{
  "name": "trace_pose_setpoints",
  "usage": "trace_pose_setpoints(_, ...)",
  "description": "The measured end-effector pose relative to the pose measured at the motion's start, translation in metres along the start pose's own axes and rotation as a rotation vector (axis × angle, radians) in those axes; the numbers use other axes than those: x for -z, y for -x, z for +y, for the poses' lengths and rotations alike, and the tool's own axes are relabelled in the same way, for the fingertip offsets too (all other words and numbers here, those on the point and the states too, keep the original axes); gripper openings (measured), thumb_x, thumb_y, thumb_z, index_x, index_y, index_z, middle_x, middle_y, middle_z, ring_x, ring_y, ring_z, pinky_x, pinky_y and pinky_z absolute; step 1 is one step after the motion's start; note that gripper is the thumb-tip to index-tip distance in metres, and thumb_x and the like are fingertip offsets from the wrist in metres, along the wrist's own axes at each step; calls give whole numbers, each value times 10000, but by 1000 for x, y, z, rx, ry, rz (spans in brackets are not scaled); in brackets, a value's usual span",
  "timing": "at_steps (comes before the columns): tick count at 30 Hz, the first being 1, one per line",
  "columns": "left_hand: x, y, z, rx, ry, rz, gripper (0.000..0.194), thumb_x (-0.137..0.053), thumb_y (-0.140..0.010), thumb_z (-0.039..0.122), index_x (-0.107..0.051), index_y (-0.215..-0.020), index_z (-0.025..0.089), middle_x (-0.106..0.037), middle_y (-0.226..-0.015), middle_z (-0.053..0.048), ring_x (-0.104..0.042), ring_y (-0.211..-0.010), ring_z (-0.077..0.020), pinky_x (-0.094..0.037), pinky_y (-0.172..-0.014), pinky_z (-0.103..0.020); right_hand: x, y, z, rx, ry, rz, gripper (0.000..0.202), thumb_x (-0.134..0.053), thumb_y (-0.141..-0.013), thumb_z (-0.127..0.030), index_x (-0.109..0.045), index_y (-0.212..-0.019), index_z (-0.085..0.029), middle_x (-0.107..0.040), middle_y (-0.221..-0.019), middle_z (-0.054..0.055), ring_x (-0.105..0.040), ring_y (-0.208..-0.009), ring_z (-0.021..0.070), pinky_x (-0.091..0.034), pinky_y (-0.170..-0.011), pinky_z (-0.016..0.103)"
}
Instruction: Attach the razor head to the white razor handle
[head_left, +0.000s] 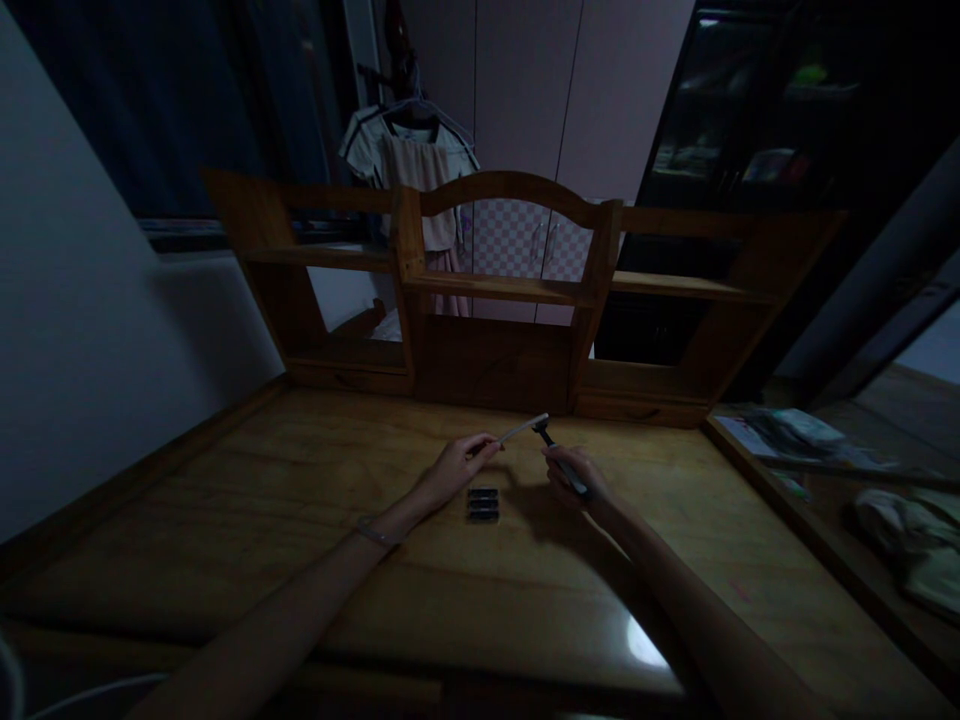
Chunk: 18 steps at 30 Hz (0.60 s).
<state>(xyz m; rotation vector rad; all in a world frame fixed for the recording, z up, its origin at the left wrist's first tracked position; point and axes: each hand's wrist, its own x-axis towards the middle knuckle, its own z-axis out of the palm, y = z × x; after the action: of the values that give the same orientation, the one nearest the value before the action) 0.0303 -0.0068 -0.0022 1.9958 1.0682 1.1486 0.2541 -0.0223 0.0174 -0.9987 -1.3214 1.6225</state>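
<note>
My left hand [457, 470] pinches a thin pale stick, by its shape a toothbrush [517, 430], pointing up and to the right. Its far end is at the dark head of a razor [576, 478]; I cannot tell whether the two touch. The razor's grey and black handle lies in my closed right hand [574, 475], its head tilted up and to the left. On the desk below, between my hands, lies a small clear pack of dark blade cartridges [482, 505]. A bracelet [375, 533] circles my left wrist.
The wooden desk [300, 520] has a shelf unit [495, 290] along its back. Beyond stand a pale wardrobe [525, 100] and hanging clothes [420, 150]. At the right, a lower shelf [832, 500] holds papers and cloth. The room is dim.
</note>
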Motion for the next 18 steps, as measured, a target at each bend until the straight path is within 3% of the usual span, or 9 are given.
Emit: trace_pose_setpoints(18,2,-2,1,18,19,-24,353,-438,-893,427,-666,-926,159,-673,-891,-38,-598,-857,-183,-446,-796,-264,7,-5,4,-43,-173,-145,455,-544,-781,-444,-345,-448,-205,-300,-298,-78,-247,-224,48,-134,-247,194)
